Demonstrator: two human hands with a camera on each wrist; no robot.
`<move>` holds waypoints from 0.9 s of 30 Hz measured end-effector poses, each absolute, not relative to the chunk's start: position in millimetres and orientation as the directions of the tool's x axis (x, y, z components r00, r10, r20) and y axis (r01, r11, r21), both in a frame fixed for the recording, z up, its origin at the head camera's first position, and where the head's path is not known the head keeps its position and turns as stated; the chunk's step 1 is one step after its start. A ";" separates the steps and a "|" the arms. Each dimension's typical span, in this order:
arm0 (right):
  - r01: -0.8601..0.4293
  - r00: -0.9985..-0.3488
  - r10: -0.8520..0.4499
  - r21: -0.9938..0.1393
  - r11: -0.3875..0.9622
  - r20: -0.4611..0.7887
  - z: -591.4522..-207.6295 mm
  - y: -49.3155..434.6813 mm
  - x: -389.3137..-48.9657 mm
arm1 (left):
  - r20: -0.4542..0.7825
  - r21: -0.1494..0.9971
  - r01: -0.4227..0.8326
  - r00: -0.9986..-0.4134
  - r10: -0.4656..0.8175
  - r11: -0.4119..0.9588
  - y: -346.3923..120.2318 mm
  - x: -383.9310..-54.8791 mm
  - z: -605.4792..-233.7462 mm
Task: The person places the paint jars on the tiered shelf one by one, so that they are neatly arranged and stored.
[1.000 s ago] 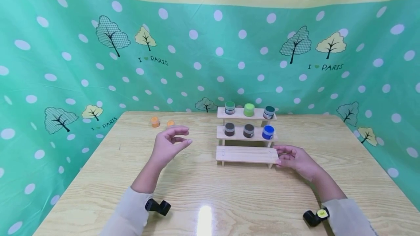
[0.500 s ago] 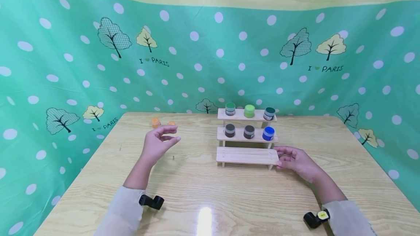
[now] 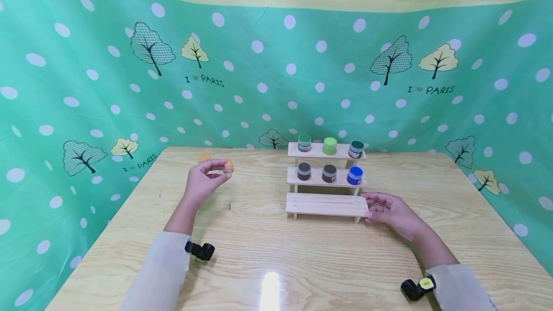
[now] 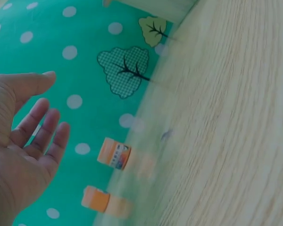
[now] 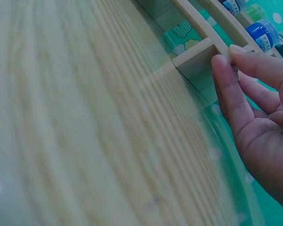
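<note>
My left hand (image 3: 200, 181) is over the table's far left, thumb and fingers apart. By its fingertips in the head view stands an orange paint jar (image 3: 228, 166); the left wrist view shows a gap between hand and jar (image 4: 114, 153). A second orange jar (image 3: 205, 157) is partly hidden behind the hand. My right hand (image 3: 395, 214) pinches the right end of the lowest step of a three-tier wooden rack (image 3: 326, 204). Green jars, among them a light green jar (image 3: 330, 146), line the top step. Two dark jars and a blue jar (image 3: 354, 174) occupy the middle step.
A wood-grain table (image 3: 276, 248) carries everything. Behind it hangs a green dotted cloth (image 3: 242, 85) close to the rack and orange jars. A small dark mark or bit (image 3: 230, 207) shows on the tabletop left of the rack.
My left hand has moved left, then forward, bringing its fingertips to the nearer orange jar in the head view. The right hand keeps its hold on the rack.
</note>
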State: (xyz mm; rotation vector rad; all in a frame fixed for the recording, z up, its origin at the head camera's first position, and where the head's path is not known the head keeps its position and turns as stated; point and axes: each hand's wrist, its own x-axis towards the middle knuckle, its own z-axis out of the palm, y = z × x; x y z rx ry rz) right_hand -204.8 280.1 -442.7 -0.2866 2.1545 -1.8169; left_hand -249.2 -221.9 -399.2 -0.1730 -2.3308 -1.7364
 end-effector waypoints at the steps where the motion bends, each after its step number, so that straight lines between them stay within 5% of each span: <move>1: 0.044 -0.934 -0.342 -0.982 0.184 -0.106 -442.6 280.4 -204.7 | 0.248 0.928 0.224 -0.968 -0.044 0.298 -222.9 -251.6 -400.6; 27: 0.042 -0.937 -0.330 -0.975 0.216 -0.113 -440.9 280.2 -204.2 | 0.068 0.882 0.010 -0.992 -0.107 0.471 -243.3 -301.1 -433.9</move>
